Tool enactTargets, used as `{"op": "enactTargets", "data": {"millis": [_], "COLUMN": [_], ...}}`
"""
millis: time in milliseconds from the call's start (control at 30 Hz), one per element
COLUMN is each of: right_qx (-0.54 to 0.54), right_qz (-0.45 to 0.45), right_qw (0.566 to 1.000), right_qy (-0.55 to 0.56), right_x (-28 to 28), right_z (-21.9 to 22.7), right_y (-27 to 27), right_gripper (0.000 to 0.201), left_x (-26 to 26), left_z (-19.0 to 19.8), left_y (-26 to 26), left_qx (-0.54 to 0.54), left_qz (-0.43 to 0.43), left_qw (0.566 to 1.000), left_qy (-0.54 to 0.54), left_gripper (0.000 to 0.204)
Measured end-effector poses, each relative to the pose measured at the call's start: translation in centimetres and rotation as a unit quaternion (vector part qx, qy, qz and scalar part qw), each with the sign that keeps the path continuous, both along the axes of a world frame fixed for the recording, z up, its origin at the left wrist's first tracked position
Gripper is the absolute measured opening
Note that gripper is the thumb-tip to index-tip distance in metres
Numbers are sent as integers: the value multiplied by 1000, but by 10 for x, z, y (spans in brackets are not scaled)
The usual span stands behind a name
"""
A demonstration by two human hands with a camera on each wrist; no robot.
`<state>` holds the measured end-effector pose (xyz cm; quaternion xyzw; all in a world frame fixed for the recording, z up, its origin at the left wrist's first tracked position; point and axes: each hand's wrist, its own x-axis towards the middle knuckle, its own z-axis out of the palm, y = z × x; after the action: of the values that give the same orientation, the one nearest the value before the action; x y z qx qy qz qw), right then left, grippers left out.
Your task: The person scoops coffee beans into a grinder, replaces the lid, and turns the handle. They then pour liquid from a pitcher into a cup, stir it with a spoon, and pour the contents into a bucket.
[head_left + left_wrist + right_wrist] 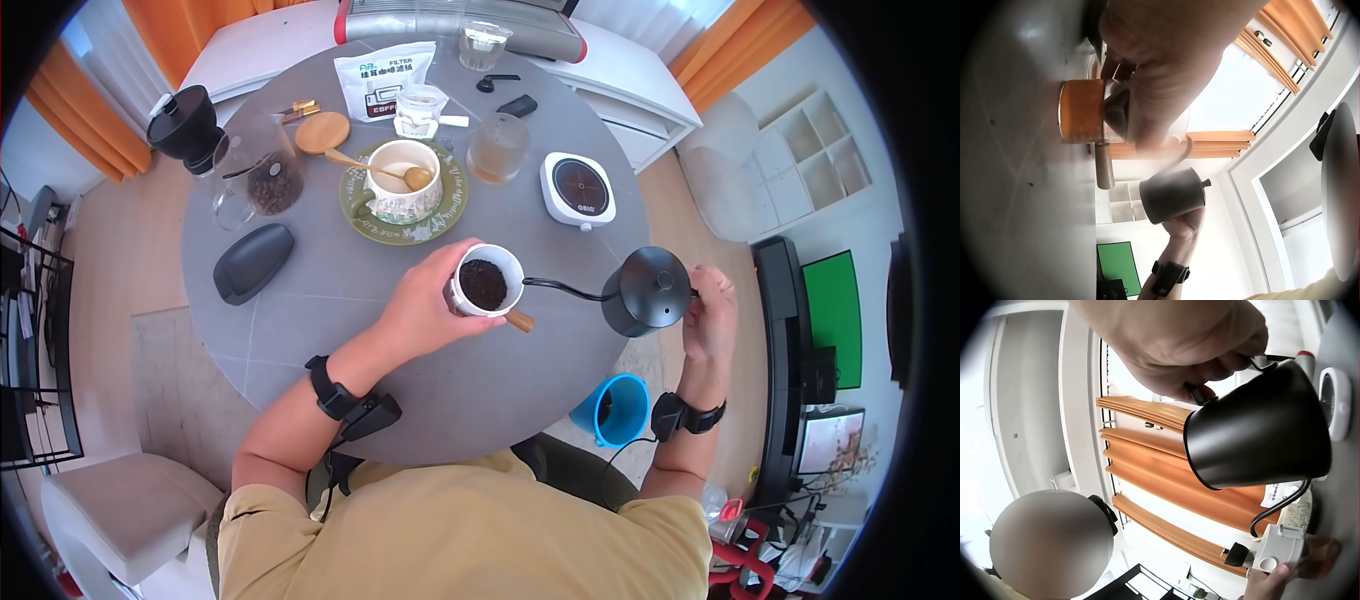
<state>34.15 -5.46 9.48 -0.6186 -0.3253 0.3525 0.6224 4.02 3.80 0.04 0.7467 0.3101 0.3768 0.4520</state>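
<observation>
My left hand (420,300) grips a white coffee dripper (508,264) with dark coffee grounds (484,284) inside. Under the dripper, in the left wrist view, stands a glass pot (1081,111) that looks orange-brown, its wooden handle (1104,165) sticking out sideways. Off to the right, my right hand (712,308) holds a black gooseneck kettle (648,292) by its handle. The kettle's thin spout (565,286) points left, its tip right at the dripper's rim in the head view. A lid covers the kettle.
Beyond the dripper, a patterned cup (403,200) with a gold spoon sits on a green saucer (452,215). A jar of coffee beans (272,185) and black case (254,263) lie left. A white scale (579,190) is right; a blue bin (625,408) stands below the edge.
</observation>
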Motion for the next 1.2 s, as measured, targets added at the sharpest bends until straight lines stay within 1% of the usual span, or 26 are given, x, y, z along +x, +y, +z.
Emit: {"op": "enactTargets", "data": {"millis": [67,200,300,367,467,567,667,800,900,967,1000,1067,1200], "right_qx": [6,10,15,15,27,30,34,40,43,49,50,54,74], "right_qz": [9,-5,16,43,55,30,24,49,42,-13,-13,-4,-36], "right_qw": [1000,999,999,999,998,999,999,998,998,999,999,999,997], "right_qy": [-29,-31,-35,-27,-13,-6,-8,-13,-6,6,6,-5,11], "right_x": [0,-2,2,7,7,4,10,19,18,6,9,16,10], "right_z": [0,4,5,5,5,6,5,4,5,12,11,10,21], "right_y": [1,2,0,-2,-2,0,0,-6,-7,-6,-7,-9,-9], "right_gripper": [34,36,36,31,28,23,19,19,18,27,27,16,20], "left_x": [0,0,0,0,0,0,0,0,0,0,0,0,1], "left_z": [-1,-1,-1,-1,-2,-2,-1,-1,-2,-3,-3,-3,-3], "left_y": [0,0,0,0,0,0,0,0,0,0,0,0,0], "left_qx": [-1,1,2,2,0,3,7,4,6,8,8,9,3], "left_qz": [-1,-2,-1,-1,1,1,0,1,1,1,3,5,3], "left_qw": [1000,1000,1000,1000,1000,1000,1000,1000,1000,1000,1000,1000,1000], "left_qy": [0,-5,-4,-1,-4,-3,-2,-2,-8,-10,-9,-8,-15], "left_gripper": [71,71,71,71,71,71,71,71,71,71,71,71,71]}}
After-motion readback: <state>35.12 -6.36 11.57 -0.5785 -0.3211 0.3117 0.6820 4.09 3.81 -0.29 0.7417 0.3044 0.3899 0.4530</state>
